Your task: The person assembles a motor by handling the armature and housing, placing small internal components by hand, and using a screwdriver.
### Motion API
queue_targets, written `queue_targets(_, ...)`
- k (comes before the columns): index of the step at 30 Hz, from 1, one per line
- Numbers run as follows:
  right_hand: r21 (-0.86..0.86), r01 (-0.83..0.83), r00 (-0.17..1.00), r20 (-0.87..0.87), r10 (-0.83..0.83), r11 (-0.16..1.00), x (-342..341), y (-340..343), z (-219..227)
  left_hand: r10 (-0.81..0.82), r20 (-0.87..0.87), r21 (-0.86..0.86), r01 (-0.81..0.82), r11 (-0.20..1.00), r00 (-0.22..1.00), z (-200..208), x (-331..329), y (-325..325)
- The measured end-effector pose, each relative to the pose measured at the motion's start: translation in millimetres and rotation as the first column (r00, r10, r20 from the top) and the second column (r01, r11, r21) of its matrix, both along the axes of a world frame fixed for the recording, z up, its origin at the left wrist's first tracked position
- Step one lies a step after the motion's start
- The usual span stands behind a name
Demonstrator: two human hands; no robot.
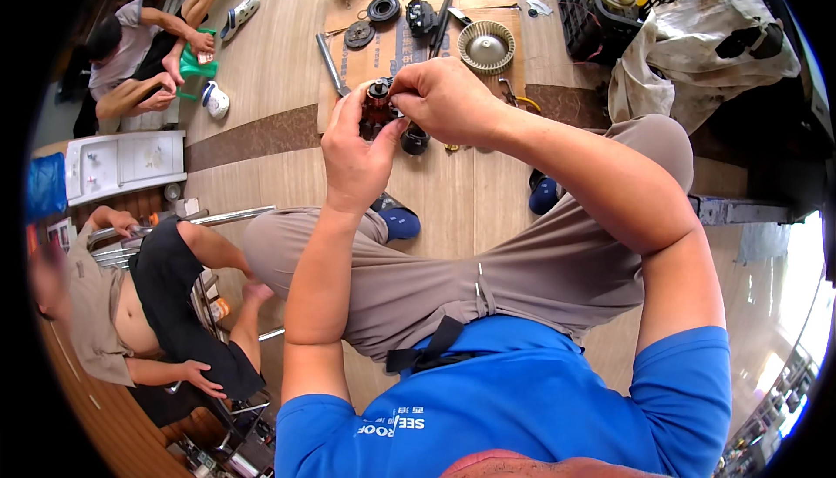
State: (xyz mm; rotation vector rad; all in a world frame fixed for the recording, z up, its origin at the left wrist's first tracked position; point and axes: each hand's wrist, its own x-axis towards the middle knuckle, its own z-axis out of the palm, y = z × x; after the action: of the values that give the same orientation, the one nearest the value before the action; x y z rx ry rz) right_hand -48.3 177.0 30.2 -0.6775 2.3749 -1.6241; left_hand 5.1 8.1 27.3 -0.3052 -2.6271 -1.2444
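My left hand (359, 160) is closed around a small motor armature (376, 111) with reddish-brown windings and a dark top, held upright above the cardboard (348, 12). My right hand (453, 99) comes across from the right, its thumb and fingertips pinched at the armature's side. Whatever lies between those fingertips is hidden. Just below the right hand is a dark round part (414, 140). Beyond my hands lie a black ring (383, 9), a dark disc (359, 35), a black motor-like part (421, 18) and a pale blower wheel (486, 47).
A metal tube (330, 62) lies left of my hands. At the right stand a black crate (575, 12) and a stained whitish cloth (670, 69). Two people sit at the left, near a white cabinet (126, 164); loose clogs (239, 16) lie on the floor.
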Motion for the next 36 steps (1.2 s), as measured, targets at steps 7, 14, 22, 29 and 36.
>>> queue_targets(7, -0.261, -0.23, 0.96, 0.098, 0.263, 0.938, -23, 10, -1, -0.469, 0.326, 0.872, -0.07, 0.484, 0.821, 1, -5, -27)
queue_targets(14, 0.071, -0.153, 0.988, 0.012, 0.153, 0.986, -22, 7, 4, -0.21, 0.354, 0.631, -0.067, 0.773, 0.911, -11, -6, -23)
queue_targets(22, 0.026, 0.009, 0.999, -0.032, -0.008, 1.0, -17, -5, -4, 0.085, 0.126, 0.225, -0.112, 0.968, 0.988, -13, -9, -3)
queue_targets(29, -0.222, -0.303, 0.935, 0.117, 0.334, 0.927, -37, 11, 0, -0.603, 0.202, 0.962, -0.041, 0.27, 0.772, -8, -9, -27)
queue_targets(36, -0.066, -0.197, 0.978, 0.064, 0.201, 0.978, -27, 7, 9, -0.438, 0.282, 0.927, -0.125, 0.355, 0.853, -9, -7, -24)
